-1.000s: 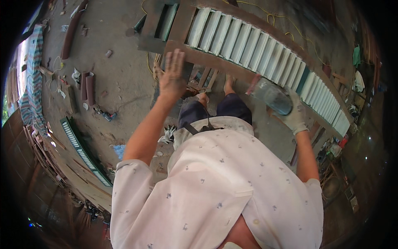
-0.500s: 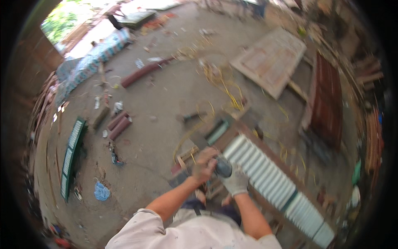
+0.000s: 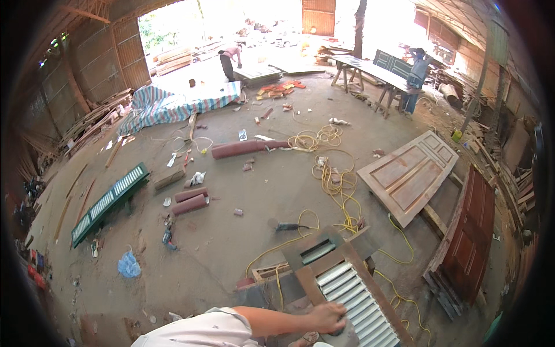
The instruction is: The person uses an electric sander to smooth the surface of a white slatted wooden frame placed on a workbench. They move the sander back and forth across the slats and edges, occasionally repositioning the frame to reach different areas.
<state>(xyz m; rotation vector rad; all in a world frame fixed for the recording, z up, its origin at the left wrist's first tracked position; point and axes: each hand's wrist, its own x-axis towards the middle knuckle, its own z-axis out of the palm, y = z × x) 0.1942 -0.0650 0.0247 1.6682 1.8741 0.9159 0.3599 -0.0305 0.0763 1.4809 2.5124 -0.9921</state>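
Observation:
My left hand [image 3: 326, 318], bare, is closed at the left edge of a louvred shutter panel [image 3: 352, 298] with pale slats and a brown wooden frame. Under its fingers shows the edge of a dark rounded object, mostly hidden by the hand. My right hand is not visible. At the panel's far end lies a dark grey board [image 3: 312, 251] with a rectangular opening. An angle grinder [image 3: 286, 226] with a yellow cord rests on the floor beyond.
Yellow cord [image 3: 341, 185] lies in loops ahead. A pale panelled door [image 3: 409, 176] and reddish-brown doors [image 3: 465, 237] stand at the right. On the left are a green louvred shutter [image 3: 110, 205], reddish rolls [image 3: 191, 200] and a blue bag [image 3: 129, 264]. Two people work far off.
The view has tilted up, bringing the far workshop in. Both hands were together around a dark rounded object; now my left hand is down at the panel and the gloved right hand is out of sight.

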